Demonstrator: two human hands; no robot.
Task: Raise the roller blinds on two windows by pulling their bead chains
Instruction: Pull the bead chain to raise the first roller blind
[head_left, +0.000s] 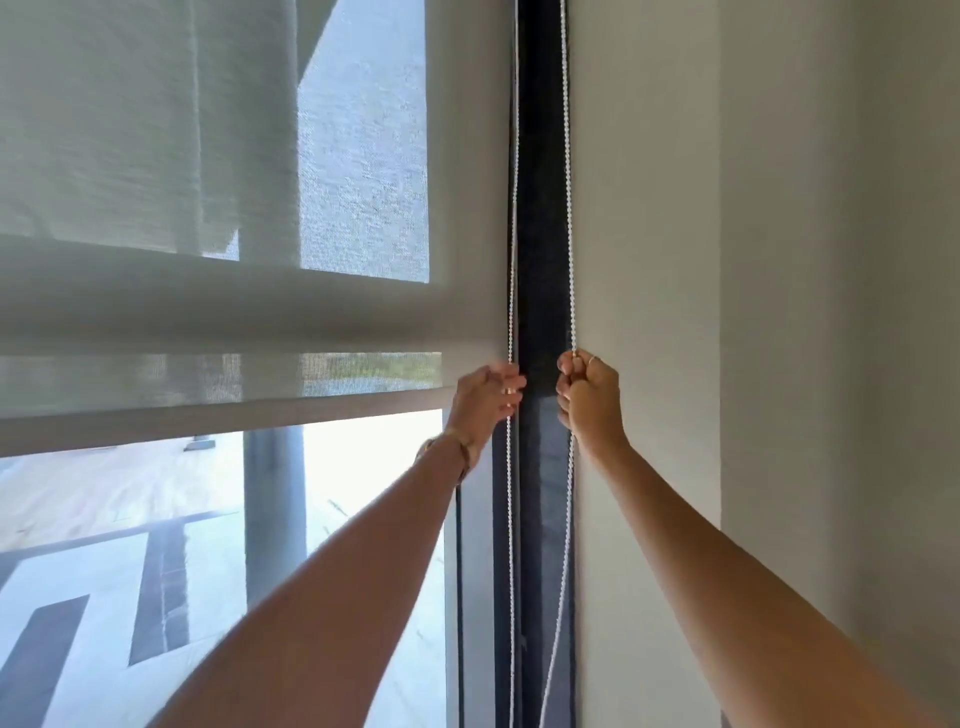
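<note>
A pale mesh roller blind (218, 317) covers the upper part of the window; its bottom bar (223, 418) hangs a little above mid-height. Two strands of a white bead chain run down the dark window frame (540, 208). My left hand (485, 400) is closed around the left strand (511, 234) beside the blind's right edge. My right hand (589, 397) is fisted around the right strand (570, 208) at the same height. Both arms reach up from the bottom of the view. Below the hands the chain hangs loose (558, 623).
A plain pale wall (779, 260) fills the right side, close to my right arm. Through the uncovered lower glass (156, 545) a grey column and a paved outdoor floor show. A bracelet (447, 447) is on my left wrist.
</note>
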